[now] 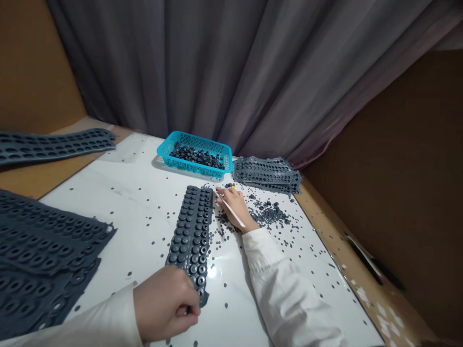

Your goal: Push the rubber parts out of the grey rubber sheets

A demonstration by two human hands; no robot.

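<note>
Rubber strip (191,231) on bench (137,202), near end pinched by left hand (166,303); thin white stick (231,212) gripped in right hand (234,203).

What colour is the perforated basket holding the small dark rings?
Turquoise blue; the basket shows best in the head view.

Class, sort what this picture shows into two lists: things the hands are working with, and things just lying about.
In use: left hand, pinching the end of the rubber strip; right hand, holding a thin white stick beside it; loose rings by that hand.
Lying about: blue basket of rings; stack of strips behind; grey sheets at left.
</note>
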